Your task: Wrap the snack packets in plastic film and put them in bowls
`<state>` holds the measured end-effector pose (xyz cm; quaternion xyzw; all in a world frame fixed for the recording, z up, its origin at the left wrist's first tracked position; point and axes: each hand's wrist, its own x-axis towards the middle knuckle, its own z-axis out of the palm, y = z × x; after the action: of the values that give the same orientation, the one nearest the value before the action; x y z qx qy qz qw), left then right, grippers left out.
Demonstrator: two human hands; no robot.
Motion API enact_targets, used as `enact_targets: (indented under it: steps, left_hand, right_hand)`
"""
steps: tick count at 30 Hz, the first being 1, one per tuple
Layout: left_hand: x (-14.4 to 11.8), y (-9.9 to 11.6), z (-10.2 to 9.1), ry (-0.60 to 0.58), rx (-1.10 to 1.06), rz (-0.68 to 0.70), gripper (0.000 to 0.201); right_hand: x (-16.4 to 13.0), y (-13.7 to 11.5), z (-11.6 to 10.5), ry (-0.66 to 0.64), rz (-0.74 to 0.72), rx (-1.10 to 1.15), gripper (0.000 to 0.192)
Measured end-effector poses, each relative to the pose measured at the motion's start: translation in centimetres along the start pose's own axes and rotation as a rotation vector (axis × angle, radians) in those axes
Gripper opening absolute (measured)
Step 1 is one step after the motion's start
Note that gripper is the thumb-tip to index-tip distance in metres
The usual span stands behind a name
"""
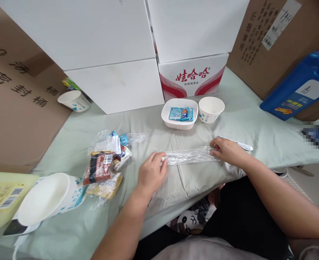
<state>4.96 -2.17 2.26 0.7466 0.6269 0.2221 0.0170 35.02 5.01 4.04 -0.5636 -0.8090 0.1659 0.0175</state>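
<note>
A flattened strip of clear plastic wrap [188, 157] lies across the cloth near the front edge. My left hand [152, 171] pinches its left end, and my right hand [226, 151] has its fingers closed on the right end. Just behind the right hand is a slim white pen-like object [242, 145], partly covered by that hand. Farther back, a white plastic tray [179, 126] carries blue snack packets [181, 113]. Beside the tray stands a white paper cup [211, 108].
Wrapped snacks [105, 164] are piled at left, by a large paper cup [44, 198] and a yellow bottle [4, 202]. Another cup [75, 101] lies tilted at back left. White boxes [116, 85] wall off the back. A blue bottle [297, 88] leans against brown cardboard [292, 32] at right.
</note>
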Motion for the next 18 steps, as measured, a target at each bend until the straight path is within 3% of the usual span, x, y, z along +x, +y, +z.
enact_targets:
  steps: [3,6,8,10,14,16,18]
  left_hand:
    - [0.0,0.2,0.6,-0.121,0.049,0.022,0.024]
    - [0.2,0.3,0.7,-0.049,0.169,-0.035,0.027]
    - [0.0,0.9,0.6,0.020,0.130,-0.004,0.026]
    - [-0.6,2.2,0.7,0.022,-0.009,0.129,0.028]
    - [-2.3,5.5,1.8,-0.153,-0.225,0.434,0.057]
    - [-3.0,6.5,2.4,-0.172,-0.283,0.462,0.043]
    - [-3.3,6.9,2.5,-0.182,-0.382,0.464,0.028]
  right_hand:
    - [-0.1,0.0,-0.4,-0.042,-0.092,0.057,0.005]
    - [-0.7,-0.4,-0.8,-0.076,-0.107,0.187,0.002]
    - [-1.2,-0.9,-0.9,-0.160,-0.100,0.335,0.006]
    - [-1.9,-1.7,-0.9,-0.270,-0.133,0.493,0.017]
    - [-2.9,-3.4,-0.7,-0.606,-0.301,0.812,0.029]
    - [-3.0,-3.7,-0.7,-0.723,-0.378,0.935,0.028]
    - [-2.8,-3.7,-0.6,-0.642,-0.384,0.978,0.026]
